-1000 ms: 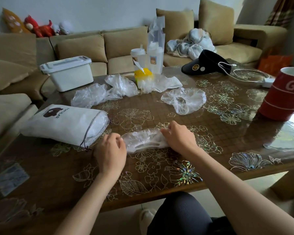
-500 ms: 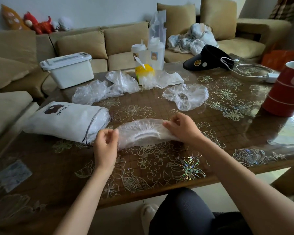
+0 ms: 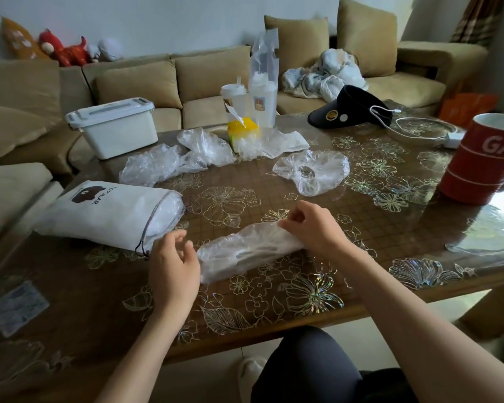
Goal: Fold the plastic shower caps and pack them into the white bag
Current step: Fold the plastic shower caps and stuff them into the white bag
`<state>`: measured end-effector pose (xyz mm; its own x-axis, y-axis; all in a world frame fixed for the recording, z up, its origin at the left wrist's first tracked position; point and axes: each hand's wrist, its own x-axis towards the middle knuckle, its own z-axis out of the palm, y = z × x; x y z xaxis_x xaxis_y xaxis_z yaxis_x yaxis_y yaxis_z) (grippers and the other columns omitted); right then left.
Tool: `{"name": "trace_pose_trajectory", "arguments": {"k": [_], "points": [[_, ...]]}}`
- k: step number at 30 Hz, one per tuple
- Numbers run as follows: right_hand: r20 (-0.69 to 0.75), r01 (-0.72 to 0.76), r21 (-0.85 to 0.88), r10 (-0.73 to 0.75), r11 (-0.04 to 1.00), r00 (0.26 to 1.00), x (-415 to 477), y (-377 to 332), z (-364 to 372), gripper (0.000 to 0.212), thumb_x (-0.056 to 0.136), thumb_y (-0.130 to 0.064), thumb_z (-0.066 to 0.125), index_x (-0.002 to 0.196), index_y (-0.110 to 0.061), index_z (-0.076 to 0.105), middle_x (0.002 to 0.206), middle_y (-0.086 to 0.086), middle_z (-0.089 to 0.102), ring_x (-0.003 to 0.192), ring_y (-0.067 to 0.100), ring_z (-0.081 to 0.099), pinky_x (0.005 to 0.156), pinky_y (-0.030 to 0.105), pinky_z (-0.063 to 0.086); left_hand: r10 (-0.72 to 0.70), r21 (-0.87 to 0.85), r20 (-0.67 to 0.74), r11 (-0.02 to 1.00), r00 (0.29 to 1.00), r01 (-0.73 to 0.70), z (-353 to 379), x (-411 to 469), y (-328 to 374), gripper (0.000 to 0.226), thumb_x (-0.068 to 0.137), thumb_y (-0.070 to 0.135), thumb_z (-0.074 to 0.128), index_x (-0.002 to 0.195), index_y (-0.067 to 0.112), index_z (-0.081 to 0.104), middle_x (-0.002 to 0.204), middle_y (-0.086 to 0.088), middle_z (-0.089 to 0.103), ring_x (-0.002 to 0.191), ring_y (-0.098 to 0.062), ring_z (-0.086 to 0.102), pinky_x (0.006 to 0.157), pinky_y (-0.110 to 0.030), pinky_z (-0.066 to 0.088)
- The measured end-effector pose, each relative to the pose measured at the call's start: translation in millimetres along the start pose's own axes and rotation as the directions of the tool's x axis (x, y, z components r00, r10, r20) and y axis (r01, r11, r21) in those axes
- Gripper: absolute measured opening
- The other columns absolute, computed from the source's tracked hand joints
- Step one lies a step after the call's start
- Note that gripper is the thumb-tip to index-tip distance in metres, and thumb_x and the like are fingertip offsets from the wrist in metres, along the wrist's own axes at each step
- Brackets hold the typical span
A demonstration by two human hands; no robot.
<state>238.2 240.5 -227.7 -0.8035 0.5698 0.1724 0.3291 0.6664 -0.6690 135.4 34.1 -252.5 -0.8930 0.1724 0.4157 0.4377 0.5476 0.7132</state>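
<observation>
1. My right hand [image 3: 312,228] pinches the right end of the folded shower cap [image 3: 245,251], which lies on the table [image 3: 70,286] near its front edge.
2. My left hand [image 3: 173,263] rests just beside the cap's left end, fingers loosely curled, holding nothing.
3. The white bag [image 3: 108,213] lies on its side just behind and left of that hand, its mouth towards the cap.
4. Open tabletop separates the cap from a loose shower cap [image 3: 312,173] farther back.
5. The red cup [image 3: 483,158] stands well apart, far right.
</observation>
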Motion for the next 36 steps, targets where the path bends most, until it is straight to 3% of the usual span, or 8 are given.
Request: {"name": "trace_pose_trajectory", "arguments": {"k": [4,7,10,18,21,24,28,36], "points": [[0.07,0.125,0.149,-0.136,0.981,0.988,1.5,-23.8,-22.1,0.017,0.081,-0.021,0.073,0.074,-0.016,0.058,0.069,-0.009,0.055,0.061,0.003,0.048,0.052,0.009,0.038,0.222,-0.292,0.419,0.951,0.88,-0.101,-11.1,21.6,51.1,0.049,0.085,0.039,0.056,0.131,0.025,0.048,0.128,0.011,0.05,0.114,-0.003,0.048,0.097,-0.026,0.036],[0.106,0.139,0.365,-0.19,0.921,0.976,-2.8,-41.7,-36.2,0.021,0.079,-0.019,0.074,0.067,-0.02,0.057,0.059,-0.01,0.054,0.05,-0.002,0.043,0.049,0.012,0.035,0.221,-0.331,0.844,0.931,0.489,0.151,-21.4,41.6,85.5,0.058,0.073,0.042,0.056,0.129,0.032,0.048,0.132,0.01,0.052,0.116,0.002,0.048,0.098,-0.021,0.035],[0.133,0.119,0.516,-0.216,0.848,0.967,-7.9,-51.4,-45.1,0.017,0.08,-0.017,0.072,0.07,-0.016,0.058,0.061,-0.005,0.057,0.05,-0.003,0.048,0.049,0.013,0.039,0.148,-0.208,0.967,0.929,0.208,0.305,-27.2,55.7,91.8,0.035,0.08,0.024,0.067,0.114,0.015,0.061,0.107,-0.002,0.068,0.092,-0.013,0.066,0.078,-0.021,0.052],[-0.161,0.085,0.349,-0.029,0.933,0.987,-3.3,-36.7,-40.7,0.015,0.089,-0.022,0.062,0.102,-0.017,0.057,0.091,-0.005,0.06,0.076,0.008,0.058,0.059,0.013,0.045,-0.06,-0.233,0.871,0.824,0.488,0.517,-17.7,54.7,69.7,0.005,0.086,0.006,0.06,0.09,0.008,0.062,0.075,-0.006,0.068,0.064,-0.017,0.064,0.059,-0.025,0.055],[-0.086,0.303,-0.183,-0.322,0.935,0.943,-14.5,-35.7,-15.9,0.076,0.078,-0.013,0.072,0.142,-0.017,0.033,0.138,0.009,0.041,0.124,0.024,0.041,0.103,0.025,0.026,-0.15,-0.337,0.784,0.712,0.602,0.616,-13.1,51.6,66.9,0.004,0.089,0.008,0.058,0.087,0.008,0.061,0.073,-0.006,0.069,0.065,-0.017,0.065,0.061,-0.027,0.055],[0.022,0.599,-0.377,-0.64,0.706,0.768,-23.7,-48.7,11.4,0.085,0.065,-0.009,0.069,0.142,-0.016,0.034,0.145,0.019,0.036,0.13,0.031,0.035,0.106,0.039,0.023,-0.253,-0.394,0.702,0.642,0.666,0.658,-10.3,56.2,64.6,0.011,0.091,0.009,0.057,0.081,0.009,0.061,0.061,-0.001,0.066,0.056,-0.012,0.063,0.048,-0.02,0.05],[-0.014,0.766,-0.311,-0.809,0.562,0.588,-25.0,-62.1,26.0,0.034,0.072,-0.015,0.049,0.098,-0.008,0.07,0.113,0.013,0.066,0.105,0.029,0.06,0.091,0.037,0.042,-0.311,-0.429,0.721,0.502,0.62,0.751,-7.4,66.4,55.6,0.013,0.093,0.016,0.056,0.085,0.008,0.064,0.068,-0.005,0.069,0.057,-0.014,0.066,0.05,-0.022,0.054],[0.036,0.653,-0.199,-0.66,0.731,0.75,-20.5,-43.0,32.6,0.036,0.065,-0.022,0.044,0.089,-0.012,0.069,0.102,0.004,0.068,0.099,0.018,0.052,0.082,0.028,0.033,-0.019,-0.288,0.956,0.151,0.294,0.946,0.2,27.8,25.7,0.068,0.088,0.058,0.044,0.12,0.001,0.063,0.125,-0.024,0.058,0.11,-0.034,0.06,0.096,-0.048,0.045]]}}
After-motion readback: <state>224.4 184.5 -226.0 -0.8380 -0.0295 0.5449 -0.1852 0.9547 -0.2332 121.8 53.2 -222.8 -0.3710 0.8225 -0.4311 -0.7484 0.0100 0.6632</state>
